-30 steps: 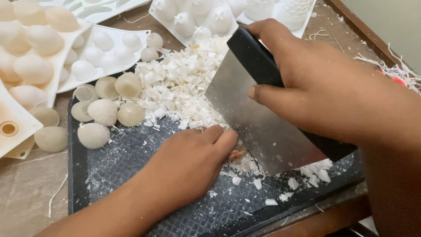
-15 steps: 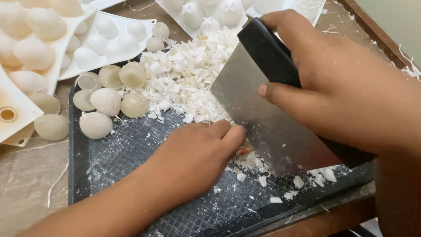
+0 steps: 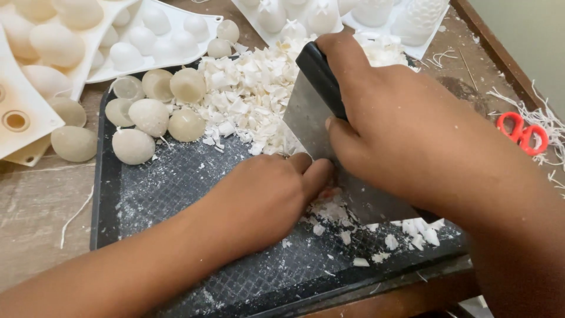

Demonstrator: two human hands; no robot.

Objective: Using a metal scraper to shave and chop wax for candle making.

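Observation:
My right hand (image 3: pixel 400 129) grips the black handle of a flat steel scraper blade (image 3: pixel 306 121), which stands on edge on the dark textured mat (image 3: pixel 176 188). My left hand (image 3: pixel 265 197) lies curled on the mat right against the blade's near side, fingertips at a small pale chunk that is mostly hidden. A heap of white wax-like chips (image 3: pixel 247 100) is piled beyond the blade. More chips (image 3: pixel 406 238) lie scattered at the near right of the mat.
Several off-white egg-shaped pieces (image 3: pixel 150 118) sit at the mat's far left. White moulds (image 3: pixel 147 41) with rounded shapes line the back and left. Red-handled scissors (image 3: pixel 521 131) lie on the wooden table at the right, among white shreds.
The blade and my right hand have come down and toward my left hand. My left hand stays put against the blade; the view has shifted slightly.

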